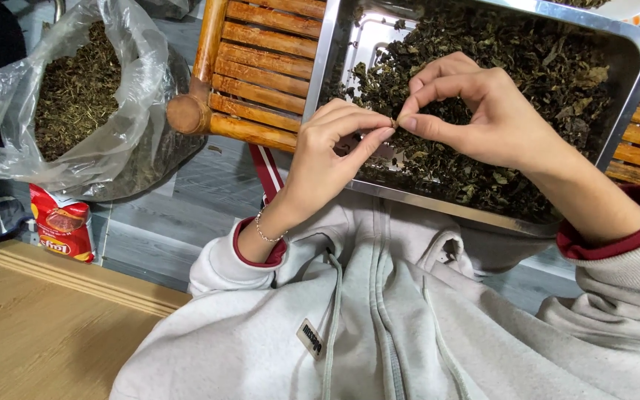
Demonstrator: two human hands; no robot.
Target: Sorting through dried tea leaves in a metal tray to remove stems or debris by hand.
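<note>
Both hands meet over a steel tray [624,44] of dark dried leaves [527,67]. The left hand [331,152] and right hand [483,111] pinch one small leaf bit [395,122] between thumb and forefinger tips. The tray rests on a slatted wooden chair [261,67]. At left, a clear plastic bag [75,89] holds more leaves; a red packet [62,226] lies below it.

Saw a clear plastic bag [9,111] of dried herbs, a red packet [62,231], and a slatted wooden chair [261,70].

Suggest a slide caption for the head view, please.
Both hands, left hand and right hand, pinch one small dried piece above a steel tray.
</note>
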